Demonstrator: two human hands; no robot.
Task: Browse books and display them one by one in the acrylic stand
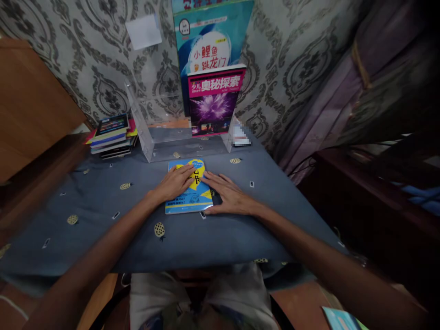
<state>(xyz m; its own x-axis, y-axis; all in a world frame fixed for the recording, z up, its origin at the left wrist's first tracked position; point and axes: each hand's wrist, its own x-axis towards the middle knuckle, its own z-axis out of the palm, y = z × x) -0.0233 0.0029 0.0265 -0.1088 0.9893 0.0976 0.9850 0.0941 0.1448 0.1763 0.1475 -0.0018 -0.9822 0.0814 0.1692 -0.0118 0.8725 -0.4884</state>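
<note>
A blue and yellow book (188, 200) lies flat on the blue tablecloth (103, 206) in front of me. My left hand (176, 182) rests flat on its cover, fingers stretched toward the yellow heart shape. My right hand (227, 195) lies open at the book's right edge, its fingers reaching onto the cover. Neither hand grips anything. Behind the book stands a clear acrylic book stand (151, 137) holding an upright pink and purple book (215, 101).
A stack of books (112, 136) sits at the back left of the table. A tall blue book (211, 36) leans on the patterned wall. A wooden panel (30, 105) stands left, a curtain (343, 91) and dark furniture right.
</note>
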